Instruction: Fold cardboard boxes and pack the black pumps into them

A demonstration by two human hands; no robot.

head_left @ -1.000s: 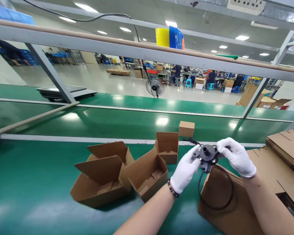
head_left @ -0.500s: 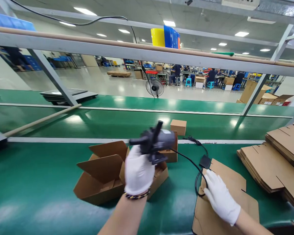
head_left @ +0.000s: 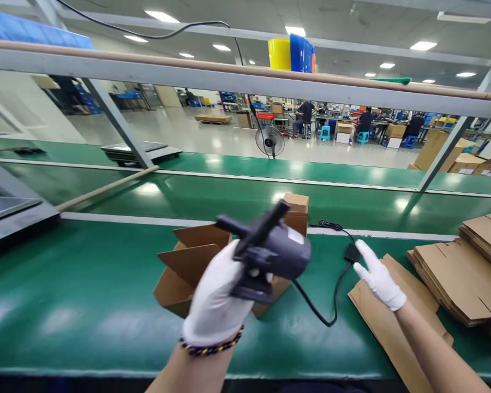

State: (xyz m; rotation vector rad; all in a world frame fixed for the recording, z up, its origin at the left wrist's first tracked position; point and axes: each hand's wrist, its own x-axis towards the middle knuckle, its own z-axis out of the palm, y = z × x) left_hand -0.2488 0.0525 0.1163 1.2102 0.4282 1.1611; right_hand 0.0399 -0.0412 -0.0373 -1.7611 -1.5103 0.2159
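Note:
My left hand (head_left: 219, 297), in a white glove, is closed around a black cylindrical device (head_left: 288, 251) with a bracket and a stubby rod, held above the open cardboard box (head_left: 190, 265). It is blurred, so its exact kind is unclear. A black cord (head_left: 325, 322) hangs from it and runs to a small black block (head_left: 352, 253) on the green bench. Beside that block is my right hand (head_left: 380, 284), also gloved, thumb and forefinger apart at its edge. Under my right wrist lies a flat cardboard piece (head_left: 382, 322). The held device partly hides the box.
Flattened cartons (head_left: 454, 273) are stacked at the right. A small brown box (head_left: 297, 204) stands behind the device, near a coiled cable end (head_left: 329, 224). A metal rail (head_left: 229, 76) crosses above the green bench (head_left: 106, 305). At the left is a flat scale-like unit (head_left: 16, 218).
The view has shifted. My left hand has brought the device closer to me. My right hand has moved from the cord loop to the black block, and the loop has opened out.

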